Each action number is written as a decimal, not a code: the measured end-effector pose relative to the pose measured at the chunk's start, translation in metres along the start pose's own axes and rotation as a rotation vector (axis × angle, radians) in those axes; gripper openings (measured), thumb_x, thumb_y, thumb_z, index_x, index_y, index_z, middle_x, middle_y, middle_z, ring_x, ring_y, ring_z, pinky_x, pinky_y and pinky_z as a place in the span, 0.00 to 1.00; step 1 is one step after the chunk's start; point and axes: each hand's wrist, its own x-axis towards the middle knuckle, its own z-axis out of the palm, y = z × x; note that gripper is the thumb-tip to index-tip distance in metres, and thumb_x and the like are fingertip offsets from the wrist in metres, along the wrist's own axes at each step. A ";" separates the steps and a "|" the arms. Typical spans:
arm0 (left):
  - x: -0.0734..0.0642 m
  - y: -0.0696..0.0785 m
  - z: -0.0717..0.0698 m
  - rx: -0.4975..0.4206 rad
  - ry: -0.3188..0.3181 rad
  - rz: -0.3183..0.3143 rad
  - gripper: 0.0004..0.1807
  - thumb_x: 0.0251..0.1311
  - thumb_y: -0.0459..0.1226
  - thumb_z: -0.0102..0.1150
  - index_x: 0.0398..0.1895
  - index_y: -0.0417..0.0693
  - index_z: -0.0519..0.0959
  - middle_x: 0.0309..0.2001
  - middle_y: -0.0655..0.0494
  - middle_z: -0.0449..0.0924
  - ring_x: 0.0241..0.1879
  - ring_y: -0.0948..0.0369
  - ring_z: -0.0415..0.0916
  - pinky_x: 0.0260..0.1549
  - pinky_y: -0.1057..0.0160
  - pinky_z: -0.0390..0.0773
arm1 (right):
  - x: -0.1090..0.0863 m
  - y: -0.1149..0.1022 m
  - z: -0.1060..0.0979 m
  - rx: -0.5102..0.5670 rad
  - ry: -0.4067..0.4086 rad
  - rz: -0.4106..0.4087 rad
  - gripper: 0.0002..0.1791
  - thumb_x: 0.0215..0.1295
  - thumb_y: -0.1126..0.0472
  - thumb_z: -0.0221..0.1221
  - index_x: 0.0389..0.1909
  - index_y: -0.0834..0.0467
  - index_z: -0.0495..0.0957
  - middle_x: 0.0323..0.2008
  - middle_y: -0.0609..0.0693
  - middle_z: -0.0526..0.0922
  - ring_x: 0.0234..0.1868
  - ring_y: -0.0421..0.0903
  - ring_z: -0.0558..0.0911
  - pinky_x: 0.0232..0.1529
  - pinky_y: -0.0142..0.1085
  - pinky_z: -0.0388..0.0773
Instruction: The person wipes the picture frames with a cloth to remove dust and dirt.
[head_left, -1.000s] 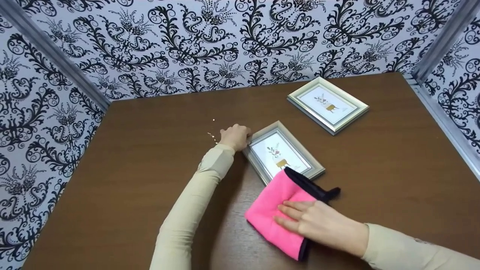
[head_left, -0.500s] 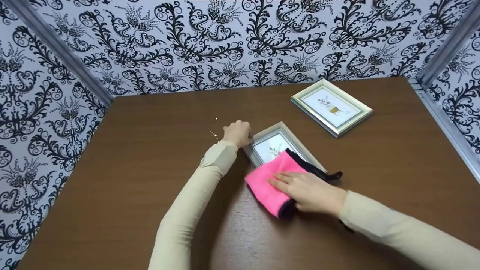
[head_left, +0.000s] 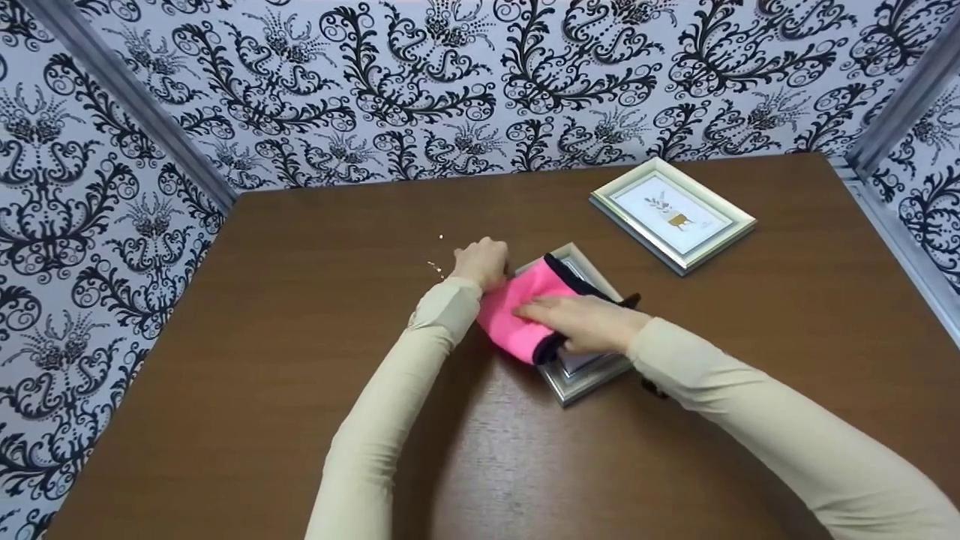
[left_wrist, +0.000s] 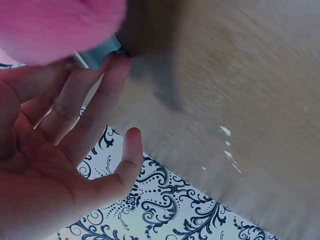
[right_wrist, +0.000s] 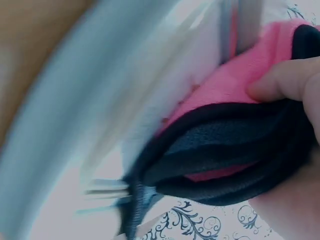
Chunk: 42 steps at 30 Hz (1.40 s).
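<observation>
A silver-rimmed picture frame [head_left: 589, 381] lies flat on the brown table, mostly covered by a pink cloth [head_left: 514, 326] with black edging. My left hand [head_left: 482, 262] holds the frame by its far left corner; in the left wrist view the fingertips [left_wrist: 117, 62] meet the silver edge, beside the cloth. My right hand [head_left: 589, 321] presses the folded cloth onto the frame's glass. In the right wrist view the thumb [right_wrist: 280, 82] grips the cloth against the hand, its black-edged folds bulging open. Most of the picture is hidden under cloth and hand.
A second picture frame [head_left: 673, 214], pale gold-rimmed with a plant drawing, lies flat at the back right. Small light marks [head_left: 435, 268] show on the table [head_left: 315, 315] left of my left hand. Patterned walls [head_left: 420, 90] stand behind and at both sides.
My right hand has slid the cloth up and leftward, from the frame's near edge across its glass to the left hand. The left hand stays at its corner.
</observation>
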 end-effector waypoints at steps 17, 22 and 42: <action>-0.003 0.000 -0.001 -0.026 0.023 0.032 0.05 0.54 0.38 0.65 0.32 0.47 0.86 0.42 0.47 0.83 0.45 0.46 0.79 0.49 0.39 0.69 | -0.074 -0.035 0.000 -0.278 -0.071 -0.247 0.28 0.55 0.73 0.62 0.60 0.61 0.75 0.57 0.58 0.78 0.59 0.51 0.75 0.59 0.44 0.71; -0.003 0.000 -0.002 -0.016 0.034 0.029 0.05 0.54 0.38 0.66 0.31 0.47 0.86 0.42 0.47 0.83 0.45 0.46 0.79 0.49 0.39 0.70 | -0.051 -0.038 0.000 -0.297 -0.111 -0.144 0.30 0.59 0.71 0.61 0.65 0.65 0.68 0.61 0.61 0.73 0.62 0.54 0.72 0.60 0.46 0.70; -0.002 0.003 0.000 0.007 0.009 0.002 0.07 0.55 0.37 0.63 0.35 0.45 0.85 0.49 0.43 0.80 0.49 0.44 0.77 0.49 0.40 0.71 | -0.018 -0.024 -0.002 -0.184 -0.037 -0.054 0.35 0.53 0.74 0.65 0.65 0.62 0.69 0.62 0.60 0.72 0.62 0.56 0.72 0.59 0.48 0.70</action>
